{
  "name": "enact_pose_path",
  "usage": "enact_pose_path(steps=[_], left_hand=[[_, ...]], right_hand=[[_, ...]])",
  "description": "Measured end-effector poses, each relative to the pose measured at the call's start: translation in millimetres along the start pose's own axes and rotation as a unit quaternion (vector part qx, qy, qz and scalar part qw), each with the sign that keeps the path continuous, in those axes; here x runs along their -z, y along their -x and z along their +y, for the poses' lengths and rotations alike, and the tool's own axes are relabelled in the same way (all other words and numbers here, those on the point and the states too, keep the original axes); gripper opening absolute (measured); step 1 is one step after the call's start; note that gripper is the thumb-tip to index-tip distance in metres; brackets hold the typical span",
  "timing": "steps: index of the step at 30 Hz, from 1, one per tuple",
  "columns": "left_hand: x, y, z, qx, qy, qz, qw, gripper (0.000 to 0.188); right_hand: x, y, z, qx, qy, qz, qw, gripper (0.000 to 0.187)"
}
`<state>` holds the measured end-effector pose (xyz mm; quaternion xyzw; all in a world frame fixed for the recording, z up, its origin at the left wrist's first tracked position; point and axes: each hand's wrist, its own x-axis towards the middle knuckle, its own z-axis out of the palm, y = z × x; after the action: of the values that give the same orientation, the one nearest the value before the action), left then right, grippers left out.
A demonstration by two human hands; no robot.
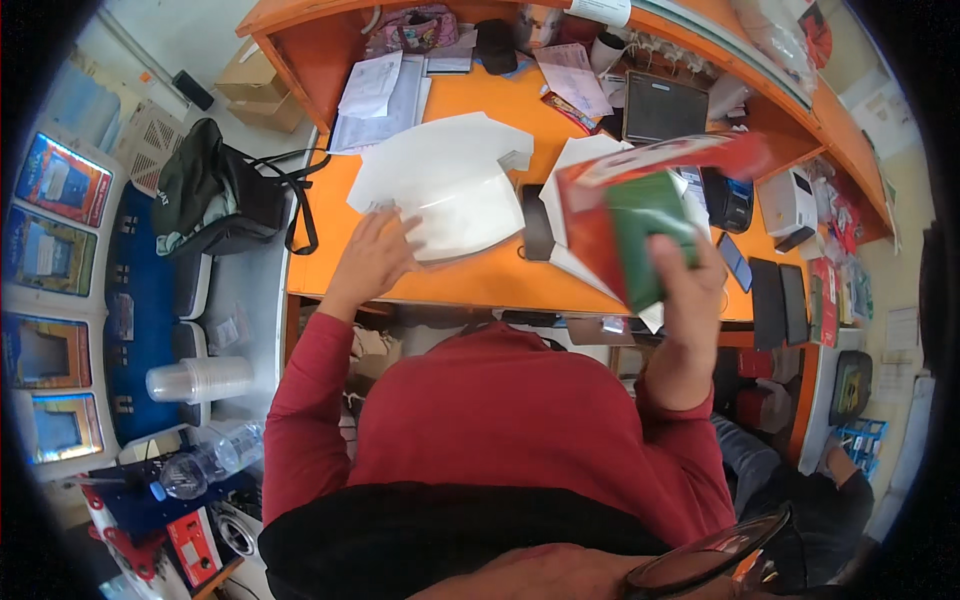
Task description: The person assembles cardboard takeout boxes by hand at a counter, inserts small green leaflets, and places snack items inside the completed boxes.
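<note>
My right hand [690,280] grips a flat green booklet-like piece [645,225], thumb on top, raised over the right part of the desk. Behind it, and seemingly held with it, is a red and white printed sheet [590,205], blurred at its upper right. I cannot tell whether the two are joined. My left hand [378,255] has its fingers apart at the lower left edge of a large white sheet [440,150]. A glossy, curved white piece [468,212] lies over that sheet, close to the fingertips. Whether the fingers touch it is unclear.
On the orange desk [330,285] lie papers [372,88], a dark tablet-like device [665,108], a phone [735,262] and a card terminal [728,200]. A black bag [215,190] sits left. Stacked plastic cups [200,380] and bottles [205,465] are lower left. Another person's leg [750,455] shows lower right.
</note>
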<state>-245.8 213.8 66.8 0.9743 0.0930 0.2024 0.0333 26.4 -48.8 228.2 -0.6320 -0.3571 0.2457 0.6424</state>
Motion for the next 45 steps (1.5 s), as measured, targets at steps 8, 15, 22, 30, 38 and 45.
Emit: enact_pose_path(steps=[8, 15, 22, 30, 38, 45], left_hand=[[-86.6, 18.3, -4.0, 0.004, 0.100, 0.026, 0.995, 0.025], [-88.9, 9.2, 15.0, 0.018, 0.050, 0.191, 0.980, 0.032], [-98.9, 17.7, 18.4, 0.019, 0.078, 0.217, 0.973, 0.029], [-97.2, 15.4, 22.2, 0.016, 0.135, 0.280, 0.950, 0.021], [-99.9, 22.6, 21.3, 0.024, 0.156, 0.288, 0.944, 0.019], [-101.9, 31.7, 14.3, 0.063, 0.135, 0.227, 0.963, 0.028]], right_hand=[[-160.0, -27.1, 55.3, 0.196, 0.330, -0.227, 0.895, 0.024], [-206.8, -41.4, 133.2, 0.193, 0.480, -0.208, 0.830, 0.017], [-207.5, -45.5, 152.3, 0.141, 0.530, -0.219, 0.807, 0.016], [-217.1, -35.2, 159.9, 0.141, 0.490, -0.187, 0.840, 0.014], [-221.2, -35.3, 164.8, 0.137, 0.483, -0.209, 0.839, 0.024], [-218.5, -23.0, 146.8, 0.035, 0.443, -0.287, 0.848, 0.044]])
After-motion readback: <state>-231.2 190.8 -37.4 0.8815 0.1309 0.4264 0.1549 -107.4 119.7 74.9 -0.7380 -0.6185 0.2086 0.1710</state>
